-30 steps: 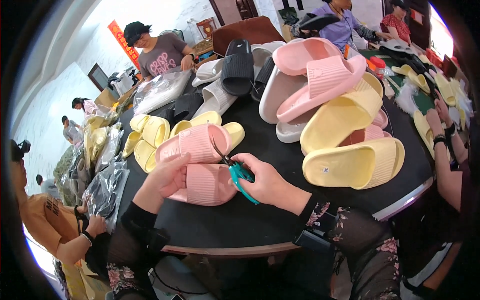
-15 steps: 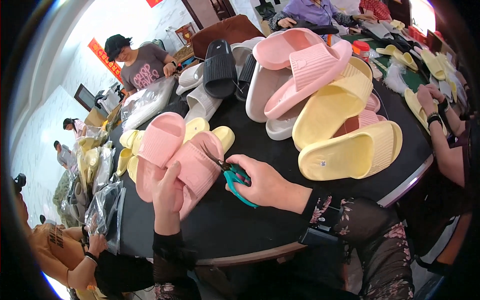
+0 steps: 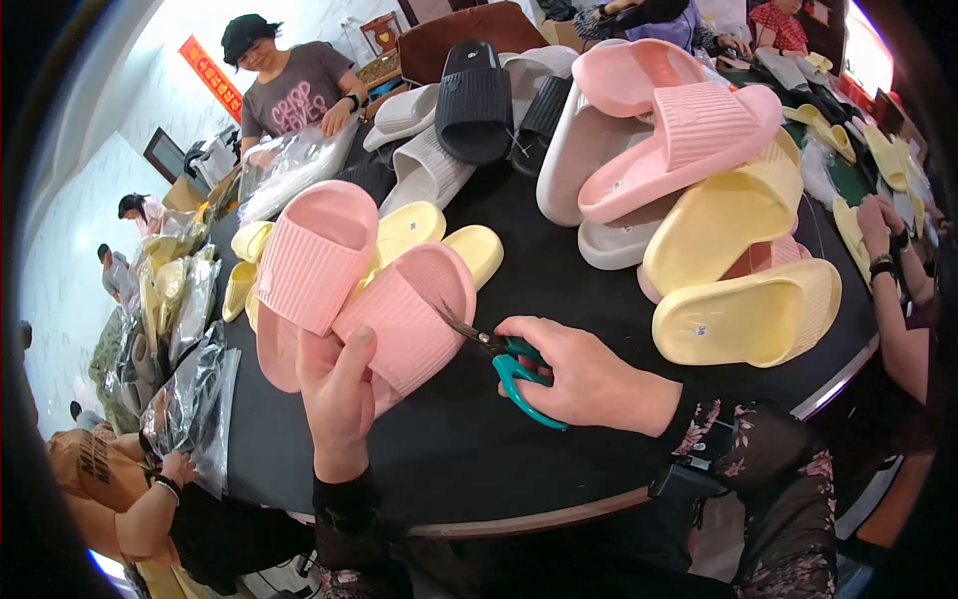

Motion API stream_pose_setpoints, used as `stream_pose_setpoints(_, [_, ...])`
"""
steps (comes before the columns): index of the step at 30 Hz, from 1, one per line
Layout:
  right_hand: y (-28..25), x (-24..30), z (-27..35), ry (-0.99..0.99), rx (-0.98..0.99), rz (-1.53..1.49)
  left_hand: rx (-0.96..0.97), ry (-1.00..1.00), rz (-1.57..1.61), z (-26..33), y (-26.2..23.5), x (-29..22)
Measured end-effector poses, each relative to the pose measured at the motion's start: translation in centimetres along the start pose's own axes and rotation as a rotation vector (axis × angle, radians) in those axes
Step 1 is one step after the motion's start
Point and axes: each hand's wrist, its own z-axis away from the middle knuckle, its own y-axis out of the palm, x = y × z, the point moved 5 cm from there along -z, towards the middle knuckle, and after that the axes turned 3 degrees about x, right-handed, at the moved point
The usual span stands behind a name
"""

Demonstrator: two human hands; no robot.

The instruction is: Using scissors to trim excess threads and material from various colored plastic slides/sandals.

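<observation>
Tipped up since a second ago, pink ribbed slides (image 3: 404, 329) are pinched by the left hand (image 3: 337, 389) over the desk (image 3: 499, 459), straps within reach of teal-handled scissors (image 3: 489, 341) gripped by the right hand (image 3: 589, 374).

The room is brightly and evenly lit, the pale wall (image 3: 80, 250) at left looking nearly washed out and an opening (image 3: 870, 62) at far right burnt to white. Glare streaks the clear plastic bags (image 3: 212, 419) at left and the right edge of the black tabletop (image 3: 539, 469); below it is deep shadow. Pink slippers (image 3: 409, 319) look fairly crisp. Fisheye distortion bends straight edges, with black corners and bluish fringing.
</observation>
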Motion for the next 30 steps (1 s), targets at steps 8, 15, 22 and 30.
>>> stream_pose_setpoints(8, [0.0,0.6,-0.1,0.010,0.043,-0.108,0.029,-0.036,0.071,0.1,0.0,0.5])
stream_pose_setpoints(15, [-0.9,1.2,0.2,-0.114,-0.132,-0.162,0.156,-0.104,-0.035,0.4,0.8,1.3])
stream_pose_setpoints(22, [-1.5,1.5,0.3,-0.102,-0.170,-0.013,0.248,-0.286,-0.161,1.4,2.4,0.7])
stream_pose_setpoints(30, [-1.1,0.5,0.2,-0.052,-0.161,-0.185,0.326,-0.308,-0.273,1.6,2.1,1.3])
